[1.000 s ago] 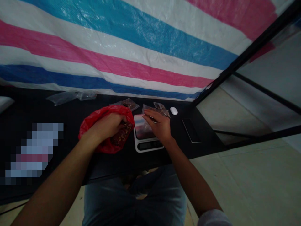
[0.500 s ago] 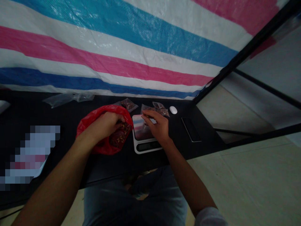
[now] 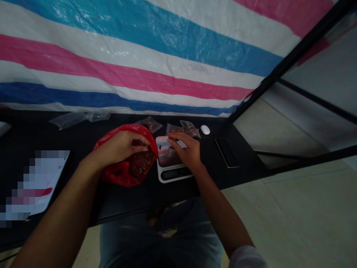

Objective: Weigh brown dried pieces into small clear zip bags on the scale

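My left hand reaches into a red plastic bag that stands open on the black table. Its thumb and fingers come together over dried reddish-brown pieces inside; whether any are pinched is too dark to tell. To the right lies a white kitchen scale with a shiny plate that mirrors the striped sheet. Over this plate is my right hand, thumb and fingertips drawn together near its back edge. What they hold, if anything, cannot be made out. A small dark piece shows at the plate's left side.
Behind the scale lie small clear bags of brown pieces, with another such bag behind the red one. A white mouse and a phone are at the right. Empty clear bags lie back left, a blurred-out sheet front left.
My left hand has drawn back slightly within the red bag and its fingers now show. The small dark piece has appeared over the scale plate. My right hand is nearly unmoved.
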Demonstrator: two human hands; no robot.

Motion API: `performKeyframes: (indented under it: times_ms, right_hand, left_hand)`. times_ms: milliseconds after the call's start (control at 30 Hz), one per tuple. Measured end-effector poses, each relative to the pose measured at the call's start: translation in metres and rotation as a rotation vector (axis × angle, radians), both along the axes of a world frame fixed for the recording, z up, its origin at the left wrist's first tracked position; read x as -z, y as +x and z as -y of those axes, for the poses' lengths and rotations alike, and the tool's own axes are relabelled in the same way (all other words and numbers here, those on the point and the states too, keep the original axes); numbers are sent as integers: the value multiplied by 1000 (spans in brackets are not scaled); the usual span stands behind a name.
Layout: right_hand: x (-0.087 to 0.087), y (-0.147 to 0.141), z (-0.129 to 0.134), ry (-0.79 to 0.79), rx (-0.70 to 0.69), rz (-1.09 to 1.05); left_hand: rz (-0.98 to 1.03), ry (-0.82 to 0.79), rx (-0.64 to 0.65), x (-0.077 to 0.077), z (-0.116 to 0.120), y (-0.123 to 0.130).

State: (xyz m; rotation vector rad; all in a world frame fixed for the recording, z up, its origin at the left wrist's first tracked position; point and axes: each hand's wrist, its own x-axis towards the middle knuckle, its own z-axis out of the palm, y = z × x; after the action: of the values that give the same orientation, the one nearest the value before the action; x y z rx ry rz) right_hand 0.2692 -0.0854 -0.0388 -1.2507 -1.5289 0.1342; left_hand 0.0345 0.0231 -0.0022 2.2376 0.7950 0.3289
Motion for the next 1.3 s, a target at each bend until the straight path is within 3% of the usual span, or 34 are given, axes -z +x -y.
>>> performKeyframes:
  times_ms: [233, 400, 567, 800, 1000, 1167, 1300]
  right_hand:
    - [-3, 0, 3, -50, -15, 38]
    - [-5, 1, 3, 16, -48, 52]
    - [-2, 3, 5, -53, -46, 57]
    - [-2, 2, 11, -88, -48, -16]
    - [-2, 6, 11, -10, -24, -44]
    - [0, 12, 11, 15, 111, -111]
    - [0, 15, 11, 25, 137, -115]
  left_hand:
    - [84, -203, 6, -9, 6, -2]
    - [134, -229, 19, -13, 11, 3]
    - [206, -227, 30, -10, 19, 15]
    - [229, -145, 12, -12, 24, 27]
    - [220, 13, 103, -25, 24, 51]
    - [45, 250, 226, -41, 19, 77]
    - [-70, 302, 297, -42, 14, 87]
